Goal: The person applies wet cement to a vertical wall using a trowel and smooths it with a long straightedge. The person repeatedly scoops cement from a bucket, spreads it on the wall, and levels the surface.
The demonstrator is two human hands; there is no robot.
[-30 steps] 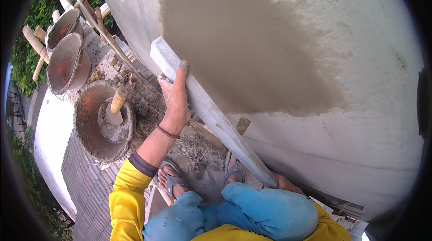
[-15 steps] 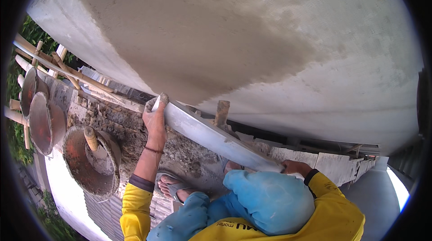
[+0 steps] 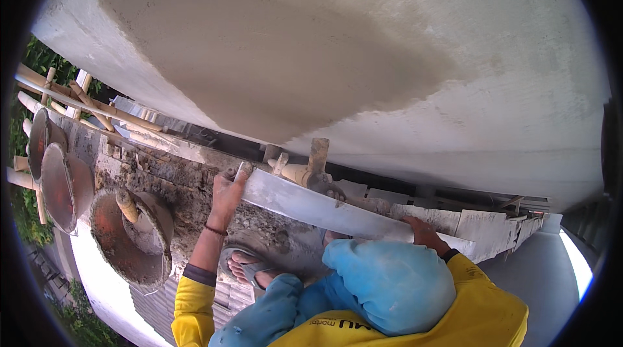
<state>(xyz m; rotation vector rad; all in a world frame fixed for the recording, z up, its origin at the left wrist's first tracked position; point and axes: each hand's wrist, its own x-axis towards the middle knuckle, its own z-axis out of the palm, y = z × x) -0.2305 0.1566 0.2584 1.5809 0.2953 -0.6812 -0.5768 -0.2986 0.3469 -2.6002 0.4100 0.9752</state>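
Observation:
A long, pale metal straightedge (image 3: 318, 206) lies slantwise across the view between my two hands, just below the wall. My left hand (image 3: 228, 192) grips its left end, the thumb along the end edge. Farther right, my right hand (image 3: 423, 231) is closed over the bar near my knee, and a short length sticks out beyond it. A broad patch of damp brown plaster (image 3: 272, 42) covers part of the whitish wall (image 3: 506, 107) ahead. The straightedge stands apart from that patch.
A mortar-crusted bucket (image 3: 104, 250) holds a tool with a wooden handle (image 3: 127, 205). Two more buckets (image 3: 61, 185) stand farther left beside bamboo poles (image 3: 91, 104). A wooden post end (image 3: 318, 157) rises between platform and wall. Dried mortar litters the planks (image 3: 175, 198) by my sandalled foot.
Both hands have brought the straightedge down and slightly right, away from the wall. More of the bamboo by the post now shows, and the bar's right end sticks out past my right hand.

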